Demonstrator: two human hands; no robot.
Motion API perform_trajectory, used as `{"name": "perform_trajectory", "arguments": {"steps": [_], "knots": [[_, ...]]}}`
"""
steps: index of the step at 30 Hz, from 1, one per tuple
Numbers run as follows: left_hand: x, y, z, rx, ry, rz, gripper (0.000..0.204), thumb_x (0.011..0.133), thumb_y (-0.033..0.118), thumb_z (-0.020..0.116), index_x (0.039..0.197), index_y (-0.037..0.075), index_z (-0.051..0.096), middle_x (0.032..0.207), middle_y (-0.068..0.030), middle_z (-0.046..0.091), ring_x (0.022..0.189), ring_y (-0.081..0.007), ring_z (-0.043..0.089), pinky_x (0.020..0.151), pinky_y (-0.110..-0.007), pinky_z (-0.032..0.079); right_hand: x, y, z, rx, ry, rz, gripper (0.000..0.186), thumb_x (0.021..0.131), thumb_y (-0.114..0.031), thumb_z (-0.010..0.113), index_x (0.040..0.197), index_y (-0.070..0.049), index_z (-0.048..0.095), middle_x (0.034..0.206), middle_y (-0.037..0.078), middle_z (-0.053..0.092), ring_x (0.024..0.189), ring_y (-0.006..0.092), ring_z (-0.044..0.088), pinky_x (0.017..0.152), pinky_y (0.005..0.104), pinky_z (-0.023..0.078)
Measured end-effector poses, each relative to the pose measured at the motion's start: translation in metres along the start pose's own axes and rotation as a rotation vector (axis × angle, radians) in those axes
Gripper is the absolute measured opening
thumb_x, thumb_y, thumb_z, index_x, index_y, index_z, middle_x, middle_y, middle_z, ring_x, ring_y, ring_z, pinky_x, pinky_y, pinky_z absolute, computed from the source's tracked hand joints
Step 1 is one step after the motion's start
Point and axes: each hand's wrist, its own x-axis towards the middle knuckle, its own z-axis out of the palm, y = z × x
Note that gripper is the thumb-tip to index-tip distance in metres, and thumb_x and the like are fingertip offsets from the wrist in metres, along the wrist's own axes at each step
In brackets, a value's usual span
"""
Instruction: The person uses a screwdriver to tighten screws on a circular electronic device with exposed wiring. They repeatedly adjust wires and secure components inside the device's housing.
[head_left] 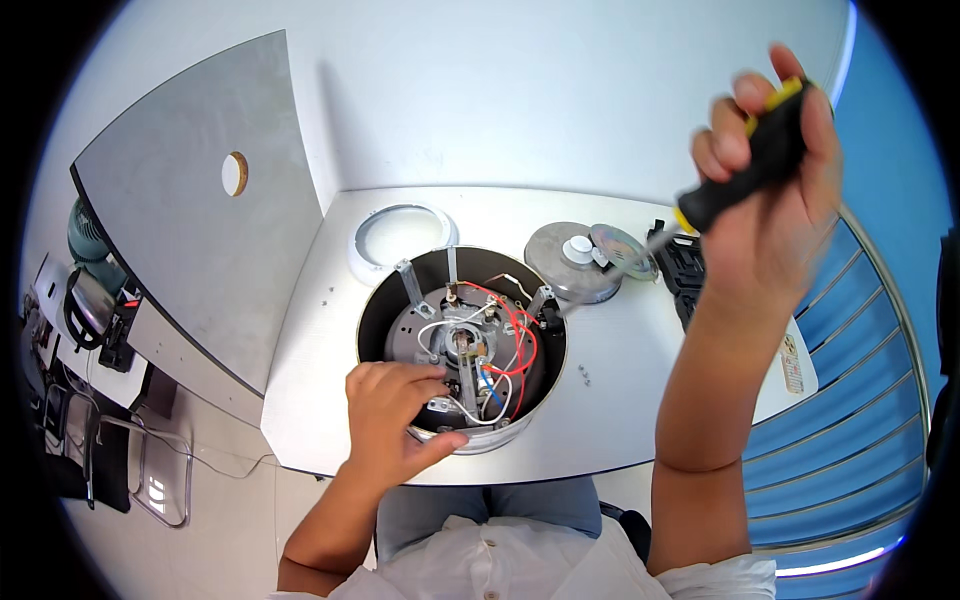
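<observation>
Raised high at the right, my right hand [775, 190] is closed around the black and yellow handle of a screwdriver [740, 165]. Its blurred shaft slants down to the left, above the table. A round appliance housing [380, 310] stands below, its top uncovered. Inside it are metal brackets, a dark central plate and red, white and blue wires [525, 340]. My left hand [390, 410] lies over the housing's near left rim, thumb stretched away and fingers reaching inward; the fingertips are partly hidden among the parts.
Behind the housing sits a white ring [355, 245] on the white table [610, 430]. A grey disc [545, 255] with a white knob and a clear round piece [625, 250] lie behind right, near a black tool case [685, 280]. Small screws [585, 375] lie right of the housing. A grey panel [200, 120] rises left.
</observation>
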Motion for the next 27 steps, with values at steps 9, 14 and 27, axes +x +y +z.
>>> {"name": "perform_trajectory", "arguments": {"steps": [9,14,27], "knots": [[0.012,-0.044,-0.012,-0.144,-0.080,0.134,0.040,0.071,0.052,0.071,0.082,0.014,0.067,0.111,-0.0045,0.065,0.107,-0.0283,0.056,0.095,-0.045,0.034,-0.076,-0.009,-0.096,-0.029,0.244,0.234,0.032,0.101,-0.023,0.045,0.124,-0.001,0.049,0.086,0.009,0.057,0.059,0.0140,0.053,0.050,0.0258,0.043],[0.014,-0.069,-0.017,-0.221,-0.121,0.083,0.041,0.068,0.053,0.072,0.077,0.014,0.070,0.121,-0.0078,0.061,0.127,-0.0355,0.044,0.108,-0.054,0.022,-0.086,-0.008,-0.115,0.057,0.258,0.264,0.031,0.102,-0.024,0.044,0.123,-0.003,0.050,0.086,0.008,0.055,0.059,0.0136,0.051,0.049,0.0259,0.042],[-0.024,-0.038,0.026,-0.271,0.323,-0.214,0.086,0.080,0.058,0.067,0.142,0.006,0.038,0.151,-0.0243,0.023,0.142,-0.0366,0.025,0.113,-0.048,0.023,-0.059,-0.005,-0.107,0.203,0.024,-0.039,0.036,0.102,-0.032,0.044,0.120,-0.001,0.050,0.090,0.008,0.046,0.067,0.0171,0.046,0.058,0.0305,0.041]]}}
